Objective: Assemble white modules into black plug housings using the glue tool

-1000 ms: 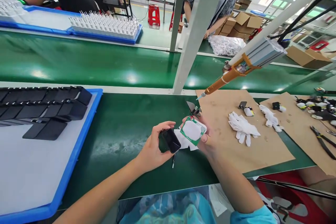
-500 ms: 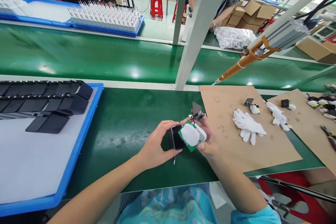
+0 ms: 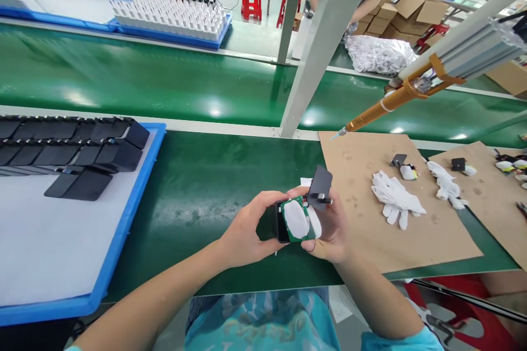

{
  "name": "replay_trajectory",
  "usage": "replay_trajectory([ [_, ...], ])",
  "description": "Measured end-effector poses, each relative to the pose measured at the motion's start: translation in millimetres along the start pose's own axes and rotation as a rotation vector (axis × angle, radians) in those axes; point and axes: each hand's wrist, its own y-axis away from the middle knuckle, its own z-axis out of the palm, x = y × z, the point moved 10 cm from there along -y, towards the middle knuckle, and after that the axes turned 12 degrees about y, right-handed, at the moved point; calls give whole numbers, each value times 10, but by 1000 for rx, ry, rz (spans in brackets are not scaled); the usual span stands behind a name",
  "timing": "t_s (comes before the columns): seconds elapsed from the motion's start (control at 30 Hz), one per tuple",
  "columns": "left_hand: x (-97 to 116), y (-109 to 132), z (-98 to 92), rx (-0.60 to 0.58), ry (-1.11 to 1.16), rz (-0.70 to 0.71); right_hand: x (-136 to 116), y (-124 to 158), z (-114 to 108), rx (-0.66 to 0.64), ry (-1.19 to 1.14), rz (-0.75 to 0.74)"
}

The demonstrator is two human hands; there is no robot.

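My left hand (image 3: 257, 227) is closed around a black plastic casing (image 3: 281, 225), its open side turned to the right. Between thumb and fingers, my right hand (image 3: 329, 230) grips a green circuit board (image 3: 305, 230) with white material (image 3: 296, 218) over its face. The board's left edge lies at the casing's opening, apparently partly inside it. A black plug cover with metal prongs (image 3: 320, 184) hangs off the board above my right fingers, wires showing beside it.
On the left, a blue-rimmed tray (image 3: 135, 219) holds rows of black casings (image 3: 78, 184). Brown cardboard (image 3: 358, 175) on the right bears white gloves (image 3: 395, 194) and another plug assembly (image 3: 405, 167). An orange-bodied tool (image 3: 382, 107) hangs above it, near a grey post (image 3: 304, 66).
The board has moved left and turned more upright, from beside the casing to its opening. The plug cover now stands higher and closer. The view has shifted slightly.
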Motion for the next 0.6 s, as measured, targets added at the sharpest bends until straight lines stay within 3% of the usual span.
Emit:
replay_trajectory([
  [0.43, 54, 12, -10, 5, 14, 66, -239, 30, 38, -3, 69, -227],
  [0.6, 66, 13, -20, 23, 13, 79, -250, 39, 36, 11, 89, -250],
])
